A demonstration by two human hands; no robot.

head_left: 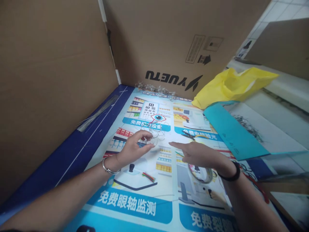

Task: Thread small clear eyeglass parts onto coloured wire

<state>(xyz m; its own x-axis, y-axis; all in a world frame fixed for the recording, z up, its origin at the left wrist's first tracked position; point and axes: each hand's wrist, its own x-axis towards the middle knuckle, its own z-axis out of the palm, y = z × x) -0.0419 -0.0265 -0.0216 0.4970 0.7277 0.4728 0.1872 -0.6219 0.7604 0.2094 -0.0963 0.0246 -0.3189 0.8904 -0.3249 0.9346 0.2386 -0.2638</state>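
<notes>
My left hand (135,145) is held over the printed sheet, its thumb and fingers closed round the near edge of a loose tangle of thin silvery wire (157,132). To the right, my right hand (195,153) has its index finger stretched toward the wire and the other fingers curled. A thin green strip (179,154) shows beside the curled fingers; whether they grip it is hidden. Just beyond my right hand lie pliers (189,135) with dark jaws. Under my right wrist is a coil of wire (207,175).
Short coloured strips (148,177) lie on the printed sheet (166,193). Straight wires (96,114) rest at left, and a wire heap (154,88) lies by the cardboard wall (154,42). At right are a yellow bag (224,85) and a teal box (231,135) with wire pieces.
</notes>
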